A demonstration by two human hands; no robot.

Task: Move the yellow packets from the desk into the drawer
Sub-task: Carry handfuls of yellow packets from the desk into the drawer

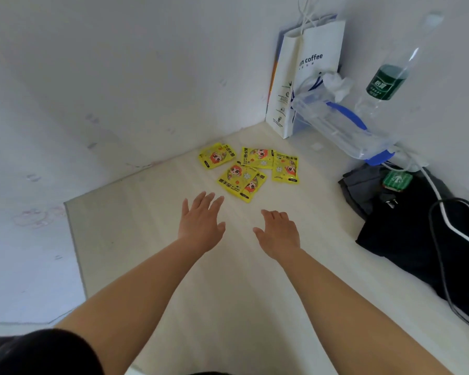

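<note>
1. Both hands are hovering wide and empty over the bench: left hand (201,221), right hand (278,232).
2. Yellow packets (248,169) are lying just beyond the fingertips, untouched.
3. Judged next: reaching forward, gathering them; no drawer is showing.

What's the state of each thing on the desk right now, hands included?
Left hand: open, empty, palm down, short of the packets.
Right hand: open, empty, palm down.
Yellow packets: flat on the desk, some overlapping, none picked up.
Paper bag: upright in the corner.
Water bottle: tilted against the wall.
Black cloth: crumpled, cables lying over it.
Drawer: not in view.
</note>
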